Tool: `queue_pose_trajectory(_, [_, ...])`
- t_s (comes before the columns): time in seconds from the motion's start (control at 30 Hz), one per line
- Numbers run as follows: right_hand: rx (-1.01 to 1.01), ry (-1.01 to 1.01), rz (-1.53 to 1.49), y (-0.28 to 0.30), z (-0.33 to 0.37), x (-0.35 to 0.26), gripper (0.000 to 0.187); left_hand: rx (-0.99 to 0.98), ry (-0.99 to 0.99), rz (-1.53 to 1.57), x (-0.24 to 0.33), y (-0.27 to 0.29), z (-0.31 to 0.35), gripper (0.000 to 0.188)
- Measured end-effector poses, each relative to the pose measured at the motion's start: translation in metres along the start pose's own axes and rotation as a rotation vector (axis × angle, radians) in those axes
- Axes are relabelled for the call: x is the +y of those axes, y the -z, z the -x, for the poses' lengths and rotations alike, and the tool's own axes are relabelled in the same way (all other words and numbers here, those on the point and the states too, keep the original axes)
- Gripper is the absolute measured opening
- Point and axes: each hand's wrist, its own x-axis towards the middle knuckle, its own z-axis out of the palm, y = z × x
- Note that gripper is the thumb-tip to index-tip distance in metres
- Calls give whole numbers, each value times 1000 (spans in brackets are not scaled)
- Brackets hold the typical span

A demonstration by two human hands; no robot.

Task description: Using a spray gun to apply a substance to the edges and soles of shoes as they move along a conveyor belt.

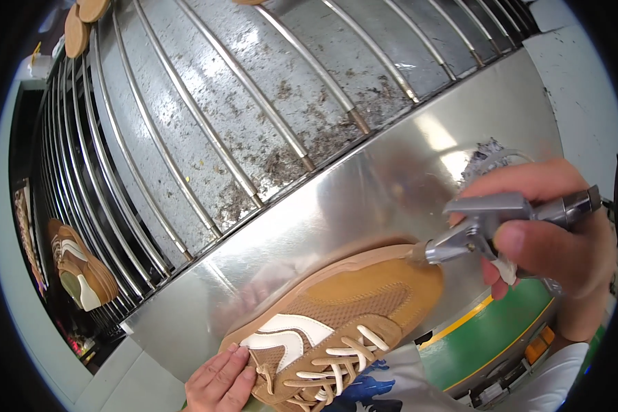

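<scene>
Near the front edge of a steel counter, 1 brown lace-up sneaker slants up-right from the left hand, clamped on its heel, toward the right hand, gripping a metal trigger gun.

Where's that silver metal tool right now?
In the head view, the silver metal tool is at the right, in the right hand, its tip at the toe of the brown-and-white sneaker.
</scene>
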Motion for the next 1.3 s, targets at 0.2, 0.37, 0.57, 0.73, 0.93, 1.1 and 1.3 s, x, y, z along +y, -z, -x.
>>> queue_pose_trajectory(0.2, [169,96,-281,-38,49,61,40,72,110,70,-42,-25,45,79])
queue_pose_trajectory(0.37, [416,235,-490,-77,101,122,48,74,216,10,-23,-22,42,82])
queue_pose_trajectory(0.57, [516,487,-338,-125,125,178,43,90,226,12,-22,-30,47,84])
queue_pose_trajectory(0.73, [460,673,-152,-133,129,178,41,85,316,190,-18,-20,53,82])
queue_pose_trajectory(0.93, [588,695,-505,-113,126,182,52,253,511,1031,-9,-11,45,73])
queue_pose_trajectory(1.1, [625,802,-554,-99,86,173,54,627,233,1323,-28,0,-51,49])
queue_pose_trajectory(1.3, [617,803,-453,-97,55,155,51,424,-63,1363,-43,132,-248,42])
